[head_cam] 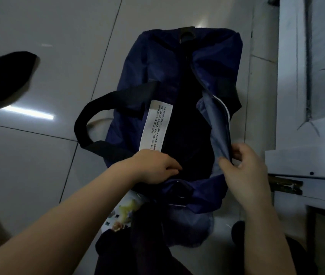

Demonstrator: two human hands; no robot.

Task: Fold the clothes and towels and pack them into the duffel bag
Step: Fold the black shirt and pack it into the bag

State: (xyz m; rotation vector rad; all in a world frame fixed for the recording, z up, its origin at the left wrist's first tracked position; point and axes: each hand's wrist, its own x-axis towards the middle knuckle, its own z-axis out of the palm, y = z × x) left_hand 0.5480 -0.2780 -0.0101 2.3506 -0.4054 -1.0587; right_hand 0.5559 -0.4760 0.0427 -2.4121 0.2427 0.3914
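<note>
A navy duffel bag point(137, 62) lies on the pale tiled floor, its top zip open along the middle and its inside dark. A white printed label point(154, 126) runs along the left lip. My left hand point(157, 168) rests at the near left edge of the opening, fingers curled over the lip. My right hand point(243, 167) pinches the grey-lined right flap point(217, 124) of the opening and holds it outward. A black carry handle point(90, 120) loops out to the left. What lies inside the bag is too dark to make out.
A dark garment point(1, 80) lies on the floor at the far left. A patterned light cloth point(124, 213) and dark fabric point(147, 235) sit just below the bag's near end. White furniture point(306, 86) with a metal hinge point(284, 184) stands close on the right.
</note>
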